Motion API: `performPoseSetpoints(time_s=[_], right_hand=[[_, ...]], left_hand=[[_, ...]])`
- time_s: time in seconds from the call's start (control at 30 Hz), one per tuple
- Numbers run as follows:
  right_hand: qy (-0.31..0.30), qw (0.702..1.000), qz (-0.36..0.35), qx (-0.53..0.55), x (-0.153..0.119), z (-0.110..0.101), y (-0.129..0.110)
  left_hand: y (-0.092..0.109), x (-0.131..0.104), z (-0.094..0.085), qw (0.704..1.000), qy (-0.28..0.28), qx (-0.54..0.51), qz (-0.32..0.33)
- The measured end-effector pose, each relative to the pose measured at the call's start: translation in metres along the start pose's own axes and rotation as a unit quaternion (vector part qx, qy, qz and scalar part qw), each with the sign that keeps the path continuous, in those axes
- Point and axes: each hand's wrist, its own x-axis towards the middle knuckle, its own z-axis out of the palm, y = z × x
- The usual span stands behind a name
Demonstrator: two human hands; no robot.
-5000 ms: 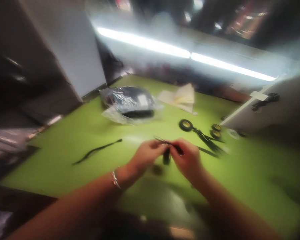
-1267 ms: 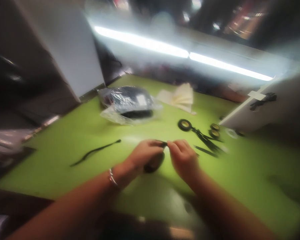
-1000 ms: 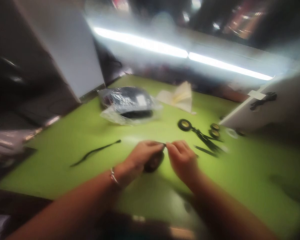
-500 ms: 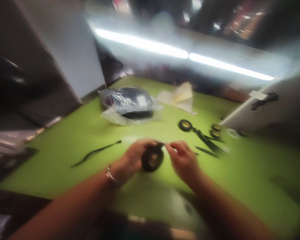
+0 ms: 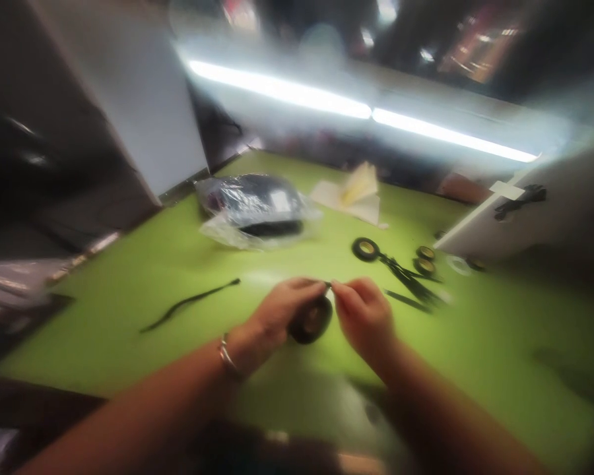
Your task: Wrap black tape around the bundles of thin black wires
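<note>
A black tape roll [image 5: 311, 321] hangs upright from my left hand [image 5: 272, 313], whose fingers are closed round its upper left side. Between the thumbs and fingertips of both hands is a small dark piece at the top of the roll, too blurred to make out. My right hand [image 5: 365, 313] pinches at that spot from the right. On the green table [image 5: 129, 277], a thin black strip [image 5: 191, 300] lies left of my hands. Several black strips [image 5: 408, 280] and another black roll with a yellow core [image 5: 365, 249] lie to the right.
A clear plastic bag with dark contents [image 5: 257, 204] lies behind my hands, with an open paper booklet [image 5: 359, 194] beside it. Small yellow-cored rolls [image 5: 424, 265] and a white ring [image 5: 459, 265] sit near a white panel [image 5: 529, 224] at the right.
My left hand has shifted slightly right with the roll, and its fingertips are now closer to those of my right hand. The roll has turned a little.
</note>
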Motion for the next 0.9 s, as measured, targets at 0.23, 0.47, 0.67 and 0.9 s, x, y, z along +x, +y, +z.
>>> performPoseSetpoints(time_s=[0.23,0.47,0.67,0.9], right_hand=[[0.011,1.0,-0.009,0.013,-0.004,0.002,0.0],[-0.006,0.998,0.017,0.061,0.001,0.003,-0.002],[-0.105,0.953,0.159,0.237,0.013,-0.004,-0.001],[-0.05,0.968,0.154,0.192,0.014,-0.006,-0.003]], left_hand=[[0.0,-0.001,0.001,0.998,0.058,0.018,0.006],[0.004,-0.002,0.0,0.995,0.06,0.062,0.052],[0.006,-0.003,0.002,0.964,0.092,0.204,0.144],[0.002,-0.001,0.001,0.992,0.019,0.099,0.077]])
